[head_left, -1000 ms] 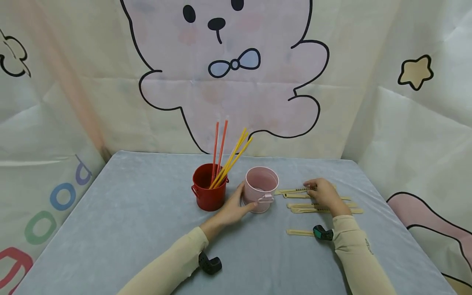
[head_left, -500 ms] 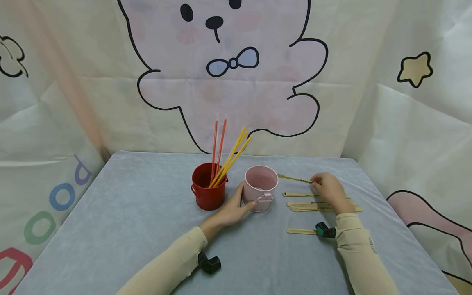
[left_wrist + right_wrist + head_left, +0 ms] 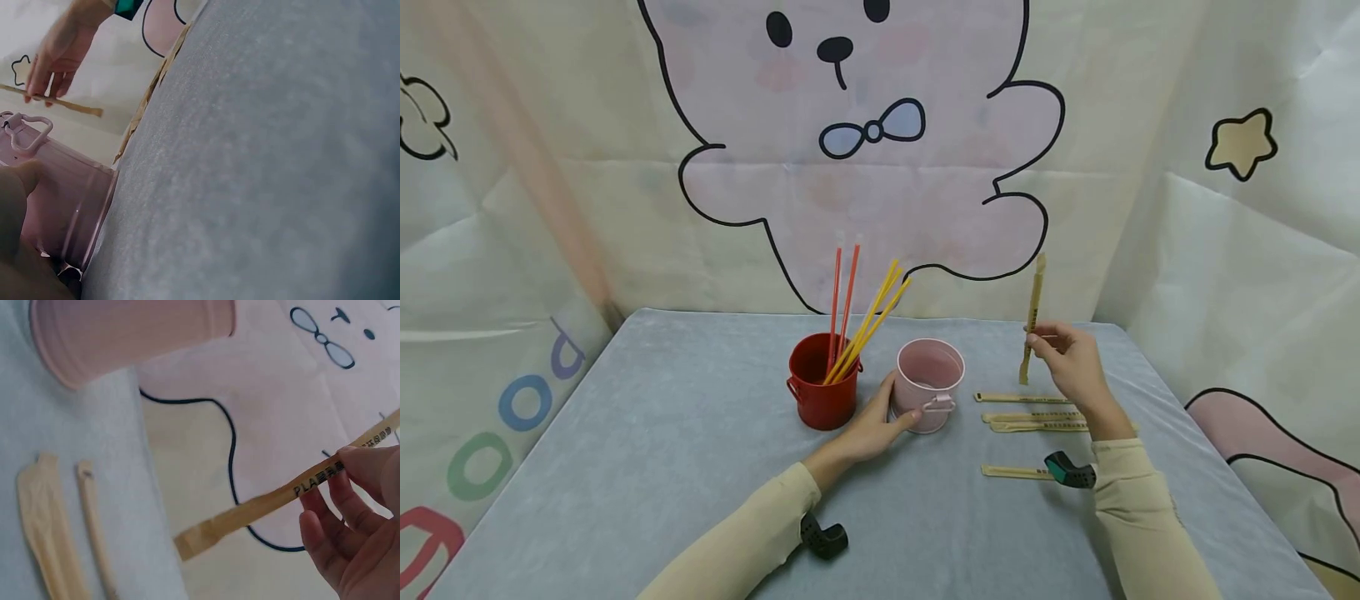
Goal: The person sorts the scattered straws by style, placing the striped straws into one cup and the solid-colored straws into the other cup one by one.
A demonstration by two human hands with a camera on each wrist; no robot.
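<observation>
While the pink bucket (image 3: 928, 392) is clasped by the left hand (image 3: 872, 427), a paper-wrapped straw (image 3: 1034, 308) at its two o'clock is pinched in the grip of the right hand (image 3: 1072, 362), loading seemingly being in hand and a carry toward eight o'clock likely called for.

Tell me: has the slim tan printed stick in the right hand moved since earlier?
Yes, upward: the slim tan printed stick has swung nearly upright, its top now showing above the far edge of the blue-grey cloth-covered table.

Staged tabletop space, cartoon-animal backdrop (image 3: 880, 208), printed side sheets (image 3: 1262, 267), blue-grey tablecloth (image 3: 685, 400)
</observation>
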